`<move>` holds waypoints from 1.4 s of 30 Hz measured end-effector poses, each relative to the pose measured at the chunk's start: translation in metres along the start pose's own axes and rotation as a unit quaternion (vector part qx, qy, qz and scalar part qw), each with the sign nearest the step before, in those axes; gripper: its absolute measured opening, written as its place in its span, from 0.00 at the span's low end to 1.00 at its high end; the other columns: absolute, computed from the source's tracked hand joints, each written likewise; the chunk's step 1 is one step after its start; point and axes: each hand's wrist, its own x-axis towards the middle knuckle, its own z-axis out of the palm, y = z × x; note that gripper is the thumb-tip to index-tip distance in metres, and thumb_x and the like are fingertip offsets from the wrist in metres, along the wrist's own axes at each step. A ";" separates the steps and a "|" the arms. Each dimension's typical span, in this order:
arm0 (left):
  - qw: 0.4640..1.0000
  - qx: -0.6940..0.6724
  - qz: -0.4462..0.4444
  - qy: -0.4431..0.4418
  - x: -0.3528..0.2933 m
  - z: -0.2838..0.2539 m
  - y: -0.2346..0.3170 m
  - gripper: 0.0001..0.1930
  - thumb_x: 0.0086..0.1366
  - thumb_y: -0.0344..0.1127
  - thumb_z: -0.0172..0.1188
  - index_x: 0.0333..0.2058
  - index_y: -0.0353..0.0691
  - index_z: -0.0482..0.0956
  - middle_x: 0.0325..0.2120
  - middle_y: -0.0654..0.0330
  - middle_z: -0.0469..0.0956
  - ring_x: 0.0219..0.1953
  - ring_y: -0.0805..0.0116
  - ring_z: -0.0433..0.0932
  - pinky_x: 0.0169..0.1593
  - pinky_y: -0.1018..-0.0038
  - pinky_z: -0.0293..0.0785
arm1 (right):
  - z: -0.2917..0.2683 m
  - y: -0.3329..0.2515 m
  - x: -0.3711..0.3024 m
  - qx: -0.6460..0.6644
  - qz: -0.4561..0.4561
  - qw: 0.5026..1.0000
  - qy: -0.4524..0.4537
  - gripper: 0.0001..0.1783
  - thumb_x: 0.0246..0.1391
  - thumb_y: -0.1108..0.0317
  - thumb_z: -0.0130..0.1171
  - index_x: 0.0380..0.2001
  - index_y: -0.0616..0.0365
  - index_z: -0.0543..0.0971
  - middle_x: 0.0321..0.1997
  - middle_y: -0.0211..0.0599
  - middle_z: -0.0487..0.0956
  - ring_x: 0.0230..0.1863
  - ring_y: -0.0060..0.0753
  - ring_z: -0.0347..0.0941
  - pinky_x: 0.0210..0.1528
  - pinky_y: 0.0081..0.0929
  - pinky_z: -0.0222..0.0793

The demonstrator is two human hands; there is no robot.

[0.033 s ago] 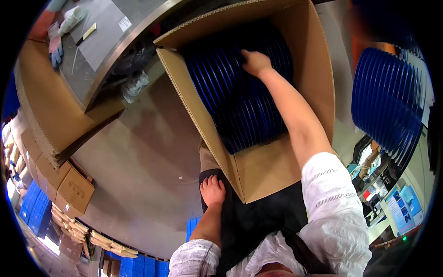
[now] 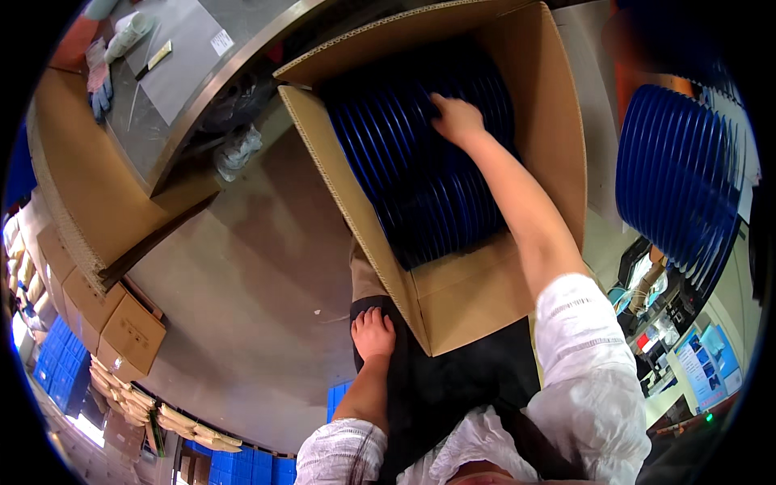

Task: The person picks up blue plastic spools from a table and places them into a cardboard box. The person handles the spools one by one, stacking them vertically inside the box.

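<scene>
A tall open cardboard box (image 2: 469, 311) stands in front of me, its flaps raised. Inside, blue ribbed disc-like pieces (image 2: 440, 214) are packed edge to edge in close rows; the far part of the box is in deep shadow. My right hand (image 2: 461, 121) reaches in over them from the right, fingers curled in. Its fingertips touch or hover at the edges of the pieces, and whatever they pinch is hidden in the dark. My left hand (image 2: 373, 333) lies flat on my dark-clothed thigh, fingers spread, holding nothing.
At far left stands a grey worktable (image 2: 182, 89) with a glove (image 2: 99, 89), a white roll (image 2: 129, 34) and a cutter (image 2: 155, 60). Another cardboard box (image 2: 81, 186) sits below it. A stack of blue discs (image 2: 675, 166) stands to the right. Closed cartons (image 2: 129, 335) are at left.
My right hand has shifted slightly to the right and nearer to me over the blue pieces. The left hand has stayed on my thigh.
</scene>
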 end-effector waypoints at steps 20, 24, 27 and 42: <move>1.000 -0.015 -0.004 -0.014 0.009 -0.021 0.005 0.16 0.64 0.44 0.52 0.45 0.44 0.78 0.44 0.59 0.80 0.51 0.56 0.74 0.58 0.60 0.66 | -0.050 0.036 -0.238 -0.134 -0.017 0.958 0.255 0.40 0.49 0.64 0.65 0.66 0.46 0.63 0.73 0.39 0.57 0.74 0.49 0.47 0.70 0.63 0.41; 0.885 -0.459 -0.056 0.064 0.026 -0.043 0.013 0.25 0.70 0.45 0.50 0.57 0.33 0.70 0.49 0.44 0.77 0.56 0.50 0.73 0.60 0.61 0.66 | -0.069 0.084 -0.255 0.110 0.115 0.926 0.342 0.34 0.51 0.66 0.63 0.62 0.57 0.67 0.63 0.50 0.70 0.64 0.48 0.66 0.62 0.44 0.64; 0.895 -0.416 -0.088 0.133 0.072 -0.071 0.087 0.19 0.69 0.38 0.51 0.53 0.29 0.71 0.45 0.45 0.79 0.49 0.52 0.77 0.54 0.62 0.72 | -0.084 0.152 -0.239 0.401 0.307 0.858 0.090 0.27 0.50 0.69 0.62 0.55 0.59 0.75 0.40 0.51 0.82 0.41 0.46 0.81 0.42 0.37 0.77; 0.717 -0.648 -0.197 0.164 0.030 -0.079 -0.011 0.17 0.64 0.24 0.58 0.51 0.27 0.74 0.46 0.50 0.78 0.45 0.70 0.75 0.47 0.74 0.74 | -0.084 -0.022 -0.265 0.033 -0.117 0.929 0.350 0.09 0.58 0.69 0.51 0.38 0.58 0.78 0.32 0.50 0.81 0.31 0.44 0.80 0.29 0.39 0.76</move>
